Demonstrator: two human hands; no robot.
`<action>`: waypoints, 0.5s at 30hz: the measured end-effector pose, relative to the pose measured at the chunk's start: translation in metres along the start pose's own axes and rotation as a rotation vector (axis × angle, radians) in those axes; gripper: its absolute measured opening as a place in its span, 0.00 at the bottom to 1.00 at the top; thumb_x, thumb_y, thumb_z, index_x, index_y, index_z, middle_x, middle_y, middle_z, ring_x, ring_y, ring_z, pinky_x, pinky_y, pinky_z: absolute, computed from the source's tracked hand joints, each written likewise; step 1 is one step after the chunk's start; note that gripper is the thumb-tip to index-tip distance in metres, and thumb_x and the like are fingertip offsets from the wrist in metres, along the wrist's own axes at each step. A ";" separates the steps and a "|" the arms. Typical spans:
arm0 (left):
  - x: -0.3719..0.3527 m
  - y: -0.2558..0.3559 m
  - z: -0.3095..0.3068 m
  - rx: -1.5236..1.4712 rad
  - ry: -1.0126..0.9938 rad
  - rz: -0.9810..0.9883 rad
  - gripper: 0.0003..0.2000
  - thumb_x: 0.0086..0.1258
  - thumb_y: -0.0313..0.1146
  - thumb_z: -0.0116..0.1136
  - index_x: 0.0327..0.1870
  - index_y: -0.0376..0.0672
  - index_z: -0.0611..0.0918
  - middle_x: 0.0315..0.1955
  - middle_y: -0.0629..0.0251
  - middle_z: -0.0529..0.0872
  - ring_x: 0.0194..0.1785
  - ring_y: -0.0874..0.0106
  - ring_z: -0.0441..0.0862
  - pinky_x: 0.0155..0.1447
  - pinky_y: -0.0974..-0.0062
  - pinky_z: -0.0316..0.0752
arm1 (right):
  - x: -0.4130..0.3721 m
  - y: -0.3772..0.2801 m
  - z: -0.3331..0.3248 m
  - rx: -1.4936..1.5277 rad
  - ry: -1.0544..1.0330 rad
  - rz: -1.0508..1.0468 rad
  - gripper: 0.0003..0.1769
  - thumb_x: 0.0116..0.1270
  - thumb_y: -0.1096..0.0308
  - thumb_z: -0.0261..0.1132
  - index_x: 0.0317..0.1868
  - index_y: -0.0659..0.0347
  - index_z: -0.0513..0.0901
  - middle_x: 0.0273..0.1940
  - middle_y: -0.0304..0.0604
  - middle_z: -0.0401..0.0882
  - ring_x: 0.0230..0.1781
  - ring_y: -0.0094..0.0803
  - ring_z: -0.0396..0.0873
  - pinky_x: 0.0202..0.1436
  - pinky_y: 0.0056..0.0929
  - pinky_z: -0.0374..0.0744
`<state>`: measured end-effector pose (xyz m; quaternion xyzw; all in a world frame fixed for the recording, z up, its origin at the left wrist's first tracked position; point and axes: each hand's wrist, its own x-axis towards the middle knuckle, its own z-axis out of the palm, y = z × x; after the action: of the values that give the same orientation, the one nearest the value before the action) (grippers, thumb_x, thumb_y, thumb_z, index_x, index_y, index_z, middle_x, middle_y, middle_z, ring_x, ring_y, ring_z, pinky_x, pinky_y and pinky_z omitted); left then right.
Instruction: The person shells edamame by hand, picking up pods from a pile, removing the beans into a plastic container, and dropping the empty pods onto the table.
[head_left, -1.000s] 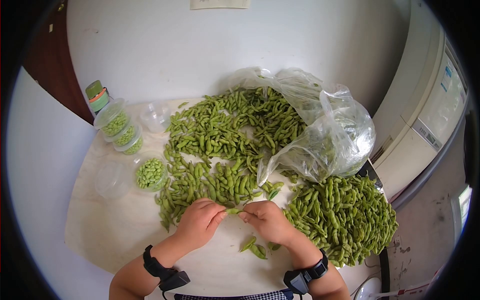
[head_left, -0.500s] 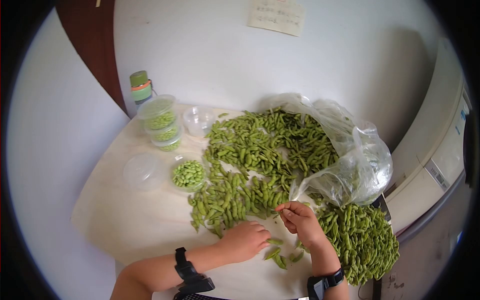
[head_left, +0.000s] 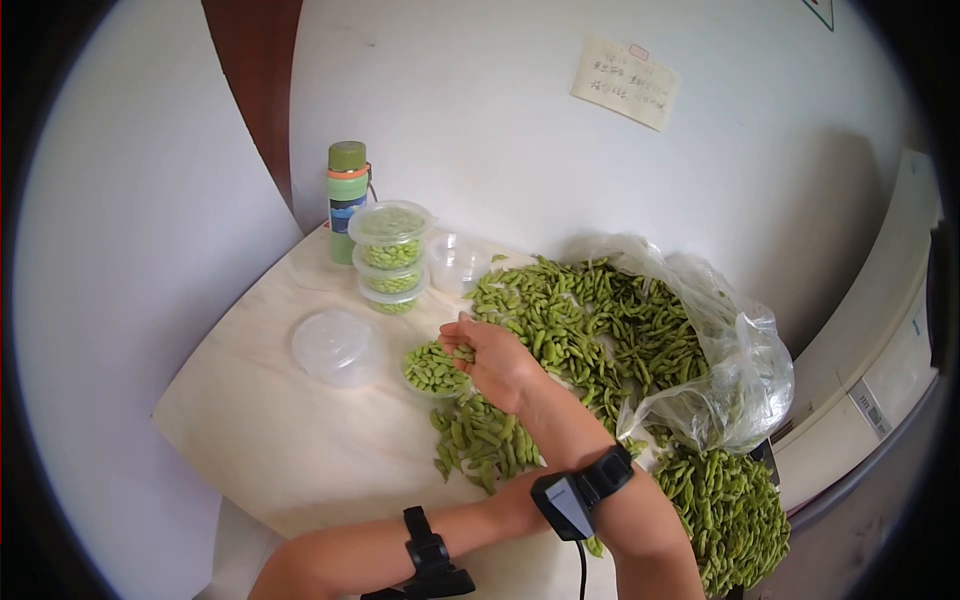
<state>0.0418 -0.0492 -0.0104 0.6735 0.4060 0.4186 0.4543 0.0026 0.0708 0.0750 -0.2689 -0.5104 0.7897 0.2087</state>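
My right hand (head_left: 490, 362) is over the right edge of a clear tub of shelled green beans (head_left: 432, 370), palm turned toward it, with its fingers loosely bent and apart. My right forearm crosses above my left arm. Of my left hand (head_left: 520, 503) only the part near the wrist shows; its fingers are hidden behind the right forearm. Unshelled green pods (head_left: 540, 310) spread over the table beyond and beside my right hand. A dense heap of pods (head_left: 722, 515) lies at the right edge.
Stacked lidded tubs of beans (head_left: 390, 255) stand before a green bottle (head_left: 347, 200). An empty clear tub (head_left: 458, 265) is beside them. A round lid (head_left: 333, 343) rests on the table (head_left: 240, 400). A clear plastic bag (head_left: 735, 370) lies at the right.
My right hand has moved left and away from me, from among the pods to the tub of beans. My left hand is now mostly covered. The view has shifted and tilted.
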 end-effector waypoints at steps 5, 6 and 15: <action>0.010 -0.039 0.012 0.203 0.064 0.291 0.14 0.61 0.35 0.55 0.47 0.44 0.76 0.44 0.55 0.80 0.48 0.56 0.77 0.54 0.66 0.72 | 0.007 0.000 0.015 -0.271 0.114 0.053 0.23 0.74 0.53 0.42 0.54 0.62 0.74 0.59 0.42 0.70 0.64 0.31 0.58 0.70 0.37 0.48; 0.011 -0.048 0.017 0.138 0.125 0.323 0.13 0.61 0.34 0.55 0.46 0.44 0.76 0.44 0.56 0.80 0.48 0.56 0.77 0.53 0.66 0.72 | 0.005 0.000 0.011 -0.271 0.115 0.061 0.23 0.74 0.53 0.42 0.54 0.62 0.74 0.59 0.42 0.70 0.64 0.31 0.58 0.70 0.37 0.49; 0.015 -0.006 0.009 0.774 -0.240 0.108 0.11 0.64 0.37 0.50 0.41 0.43 0.80 0.36 0.56 0.80 0.44 0.56 0.77 0.50 0.63 0.72 | -0.073 -0.015 -0.066 -0.309 0.217 -0.173 0.11 0.70 0.63 0.53 0.41 0.59 0.80 0.41 0.37 0.80 0.46 0.24 0.75 0.49 0.24 0.65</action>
<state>0.0537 -0.0364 -0.0149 0.8591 0.4418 0.1767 0.1886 0.1017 0.0789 0.0823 -0.3363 -0.6213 0.6474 0.2858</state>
